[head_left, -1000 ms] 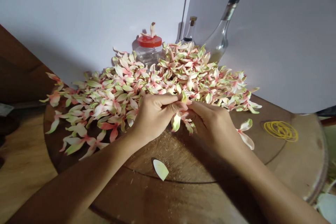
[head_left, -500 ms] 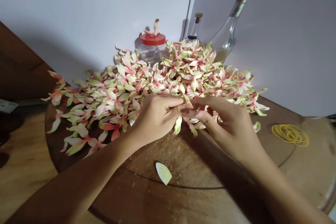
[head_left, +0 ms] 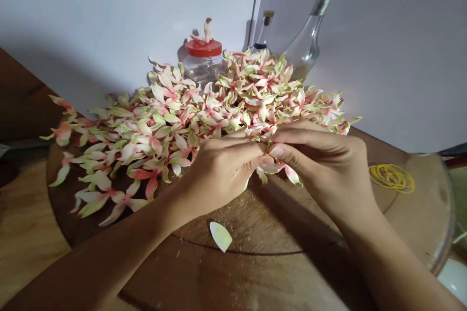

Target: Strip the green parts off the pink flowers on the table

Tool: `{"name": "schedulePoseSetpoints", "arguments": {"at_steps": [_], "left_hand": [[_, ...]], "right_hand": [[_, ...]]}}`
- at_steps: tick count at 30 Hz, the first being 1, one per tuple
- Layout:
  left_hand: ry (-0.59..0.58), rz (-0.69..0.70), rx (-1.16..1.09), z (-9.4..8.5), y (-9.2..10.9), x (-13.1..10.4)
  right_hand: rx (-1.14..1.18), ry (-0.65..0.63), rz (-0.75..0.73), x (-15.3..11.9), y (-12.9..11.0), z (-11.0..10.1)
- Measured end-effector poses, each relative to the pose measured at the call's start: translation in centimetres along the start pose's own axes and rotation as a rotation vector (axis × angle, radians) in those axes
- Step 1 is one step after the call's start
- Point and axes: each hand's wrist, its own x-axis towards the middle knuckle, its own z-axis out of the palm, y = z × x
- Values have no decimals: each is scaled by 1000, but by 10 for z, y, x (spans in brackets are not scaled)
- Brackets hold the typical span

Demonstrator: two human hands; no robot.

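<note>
My left hand [head_left: 228,167] and my right hand [head_left: 321,160] meet at the front of a large heap of pink, cream and green flowers [head_left: 171,112]. Between their pinched fingertips is a small flower [head_left: 272,166], whose pale petals hang out below the fingers. Both thumbs press at its top, where a bit of green shows. The rest of the flower is hidden by my fingers. A loose pale green petal piece [head_left: 221,236] lies on the wood below my left hand.
Behind the heap stand a clear jar with a red lid [head_left: 203,48], a small corked bottle [head_left: 263,34] and a tall leaning glass bottle [head_left: 310,39] against the wall. Yellow rubber bands [head_left: 392,178] lie at the right on the round wooden table [head_left: 262,277].
The view has shifted, so the background sits a little further left and up. My right fingers have closed in nearer to my left, and the flower's petals now hang more to the right.
</note>
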Motion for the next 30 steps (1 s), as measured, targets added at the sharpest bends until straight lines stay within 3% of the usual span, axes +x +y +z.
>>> {"name": "schedulePoseSetpoints", "arguments": {"at_steps": [2, 7, 14, 18, 21, 30], "left_hand": [[2, -53, -55, 0, 0, 1], [-170, -257, -210, -2, -1, 3], [-66, -328, -186, 1, -1, 2], [-143, -379, -240, 1, -5, 3], [-186, -446, -321, -1, -7, 5], [-146, -514, -377, -1, -1, 5]], "right_hand": [[58, -10, 31, 0, 1, 0], [127, -9, 149, 1, 2, -2], [174, -129, 221, 2, 0, -4], [220, -161, 269, 3, 2, -6], [259, -130, 298, 3, 4, -8], [232, -102, 311, 0, 5, -8]]}}
